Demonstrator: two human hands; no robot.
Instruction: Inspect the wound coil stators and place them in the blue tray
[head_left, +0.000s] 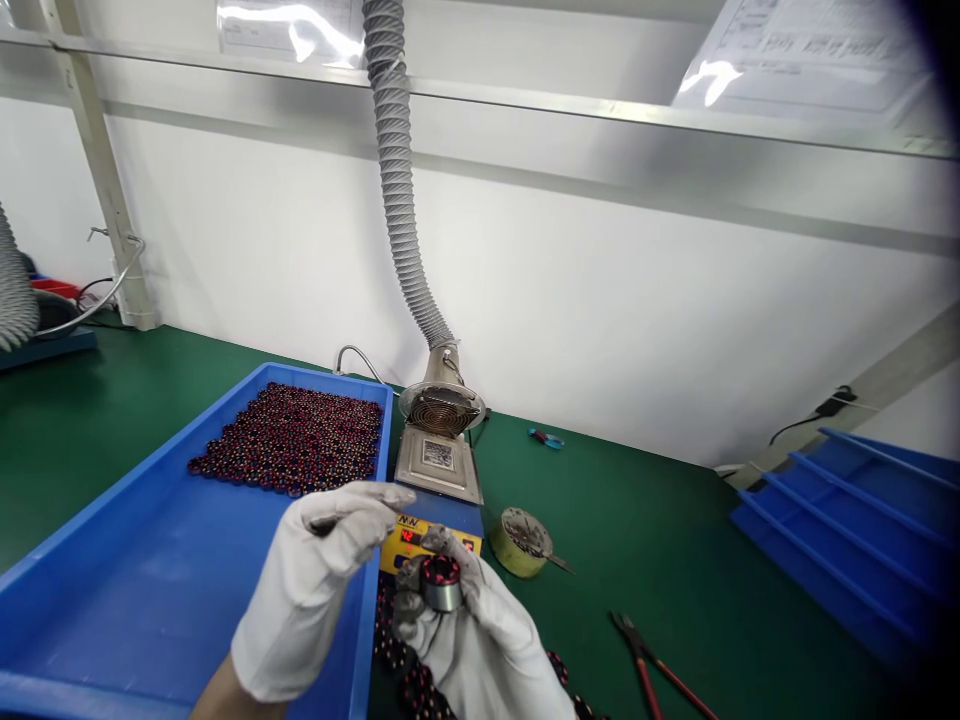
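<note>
My right hand (487,620), in a white glove with grey-stained fingertips, grips a short metal ring (442,597) between thumb and fingers. A small black-and-red wound ring core (440,570) sits at the top of the metal ring. My left hand (315,580), also gloved, is raised to the left of it over the edge of the blue tray. Its fingers stretch to the right, with nothing visible in them. Just behind both hands stands a heating unit with a yellow panel (390,550) and red digits. More dark wound cores (416,690) lie below, partly hidden by my right hand.
A blue tray (150,590) holds many packed wound cores (300,435). A grey exhaust hose (397,180) ends over the metal plate (439,462). To the right are a round tin (517,560), red-handled pliers (645,660), small blue cutters (546,438) and stacked blue trays (847,540).
</note>
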